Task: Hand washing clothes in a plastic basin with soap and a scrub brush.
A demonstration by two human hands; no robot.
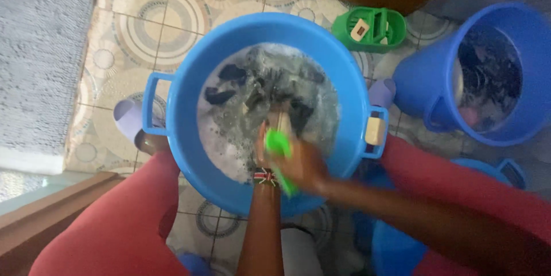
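A: Head view, quick pass. Big blue basin point(189, 138) on the tiled floor point(143, 17), full of grey soapy water with dark laundry point(258, 89) soaking in it.

B: Hands?

A: Both over the near side of the basin. Right hand point(304, 164) is closed round a bright green scrub brush point(280, 152), blurred. Left hand point(265, 149) sits just beside it, mostly behind the brush, beaded wristband point(265, 177) on the wrist. Looks pressed onto the cloth, but whether the fingers are curled or flat I cannot tell.

B: Where's the cloth being worked?

A: Under the brush, at the water's near edge, a pale patch touching the bristle end. The rest of the dark pieces lie further back, half sunk.

B: Handling notes?

A: My guess: wet fabric is limp, heavy with water and slick with soap, so bunch a fold in the fist rather than pinch an edge. The brush is stiff and light, and its back gets slippery, so wrap it across the body.

B: Surroundings?

A: Soap bar point(375, 130) on the basin's right handle. Green soap dish point(370, 28) behind. Blue bucket point(413, 89) with dark clothes to the right, another blue tub point(396, 247) by the right knee. Grey mat point(40, 58) at left. Red trousers point(115, 230), lilac slippers point(129, 118).
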